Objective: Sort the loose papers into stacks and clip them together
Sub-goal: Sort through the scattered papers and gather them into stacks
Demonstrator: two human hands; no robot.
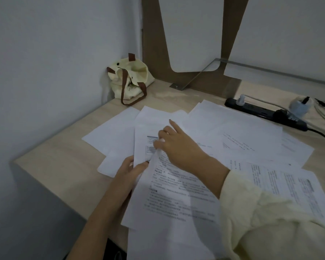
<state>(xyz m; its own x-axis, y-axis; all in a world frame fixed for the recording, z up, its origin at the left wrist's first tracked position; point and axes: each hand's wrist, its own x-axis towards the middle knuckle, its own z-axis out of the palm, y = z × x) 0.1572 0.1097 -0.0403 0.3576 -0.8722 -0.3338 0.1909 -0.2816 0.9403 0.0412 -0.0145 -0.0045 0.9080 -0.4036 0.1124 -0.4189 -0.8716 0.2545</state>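
Several loose white sheets (238, 128) lie spread and overlapping across the pale wooden desk (64, 166). My left hand (129, 169) grips the left edge of a printed sheet (173, 196) that lies near the front of the desk. My right hand (174, 143) reaches over it and pinches the top corner of that same sheet, forefinger stretched out. Under it lies another printed page (142, 141) with a small table. Blank sheets (113, 132) lie to the left. No clip is visible.
A cream tote bag (129, 79) with brown straps sits in the back left corner against the wall. A black power strip (265, 113) with plugs and cables lies at the back right. A glass panel (223, 72) stands on a bracket at the back.
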